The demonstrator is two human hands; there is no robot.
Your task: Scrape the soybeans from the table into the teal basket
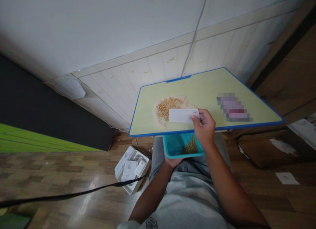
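Note:
A small table (209, 87) with a pale green top and blue rim stands in front of me. On it lies a pile of white rice mixed with yellow beans (166, 107). My right hand (204, 127) is closed on a flat white card (183, 115), held on edge against the near side of the pile. My left hand (172, 160) supports a teal tray (181, 146) from below, just under the table's front edge. Some yellow beans (190, 147) lie in the tray's corner.
A blurred-out pinkish item (233, 107) lies on the table's right half. An open white box with papers (132, 168) sits on the wooden floor at left, crossed by a black strap (74, 194). Cardboard (271, 146) lies at right. A white panelled wall stands behind.

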